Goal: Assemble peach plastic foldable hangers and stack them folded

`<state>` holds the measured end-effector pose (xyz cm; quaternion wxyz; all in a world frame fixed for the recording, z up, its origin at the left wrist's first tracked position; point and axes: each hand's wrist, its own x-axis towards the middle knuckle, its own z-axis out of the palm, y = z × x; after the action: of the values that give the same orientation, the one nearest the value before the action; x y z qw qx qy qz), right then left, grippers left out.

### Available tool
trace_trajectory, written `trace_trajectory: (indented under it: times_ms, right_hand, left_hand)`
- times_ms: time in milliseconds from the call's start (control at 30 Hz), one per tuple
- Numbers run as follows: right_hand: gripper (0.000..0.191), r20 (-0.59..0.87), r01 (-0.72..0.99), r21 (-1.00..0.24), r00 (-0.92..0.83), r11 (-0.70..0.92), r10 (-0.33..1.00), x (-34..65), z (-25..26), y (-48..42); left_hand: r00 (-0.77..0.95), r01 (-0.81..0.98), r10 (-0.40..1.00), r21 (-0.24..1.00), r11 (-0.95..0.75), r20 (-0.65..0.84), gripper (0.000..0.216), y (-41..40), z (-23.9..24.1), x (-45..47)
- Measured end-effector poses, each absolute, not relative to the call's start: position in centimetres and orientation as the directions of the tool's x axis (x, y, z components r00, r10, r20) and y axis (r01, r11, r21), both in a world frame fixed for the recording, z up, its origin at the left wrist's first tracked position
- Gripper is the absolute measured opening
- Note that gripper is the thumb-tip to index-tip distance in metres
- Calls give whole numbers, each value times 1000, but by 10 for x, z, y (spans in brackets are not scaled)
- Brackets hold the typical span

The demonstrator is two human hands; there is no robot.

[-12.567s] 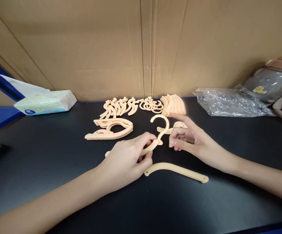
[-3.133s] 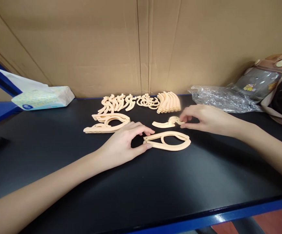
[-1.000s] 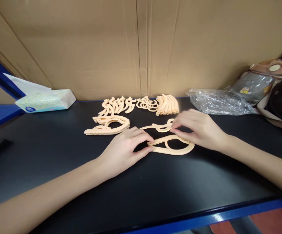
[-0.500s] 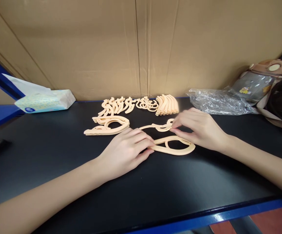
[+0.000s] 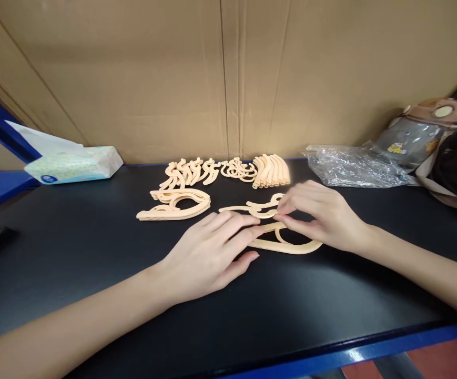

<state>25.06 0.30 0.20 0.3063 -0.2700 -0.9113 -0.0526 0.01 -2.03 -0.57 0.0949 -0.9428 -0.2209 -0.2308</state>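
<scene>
My left hand (image 5: 212,252) reaches in from the left, thumb held apart, with its fingertips resting on the near end of a pale peach folding hanger (image 5: 289,248). The hanger lies folded flat on the black tabletop. Above its right end, my right hand (image 5: 321,213) is closed in a pinch on a thin curved hanger part (image 5: 263,214) of the same colour. Beside that part lies a slim hook piece (image 5: 260,204), its curl close to my right fingers. My fingers hide the exact pinch point.
Folded hangers (image 5: 189,213) are stacked to the left. Farther back lie several short curved arms (image 5: 191,171), a pile of hooks (image 5: 238,168) and a row of longer arms (image 5: 271,171). A tissue pack (image 5: 74,164), a clear plastic bag (image 5: 354,166) and a bottle (image 5: 413,137) stand along the back.
My left hand has loosened its pinch on the folded hanger and spread its fingers over it. The hanger has shifted slightly right. Two thin pieces now show apart by my right hand.
</scene>
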Motion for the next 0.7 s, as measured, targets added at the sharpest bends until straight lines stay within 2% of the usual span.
trace_trajectory:
  times_ms: [167, 400, 467, 567, 700]
  right_hand:
    - [12, 603, 472, -37, -692, 881, 396, 241, 2, -10]
    - [21, 618, 396, 125, -748, 910, 241, 226, 3, -27]
    - [19, 604, 405, 132, -756, 905, 250, 225, 4, -27]
    - [11, 610, 455, 83, -727, 887, 315, 227, 6, -25]
    - [20, 522, 550, 38, -723, 834, 453, 231, 6, -24]
  left_hand:
    - [735, 493, 366, -78, -867, 571, 32, -19, -1, 0]
    - [819, 422, 350, -64, -904, 456, 28, -17, -1, 2]
    - [818, 428, 358, -59, -902, 451, 28, -18, -2, 2]
    - [773, 472, 421, 14, -882, 475, 22, -17, -5, 1]
    - [697, 539, 547, 164, -826, 463, 20, -14, -8, -3]
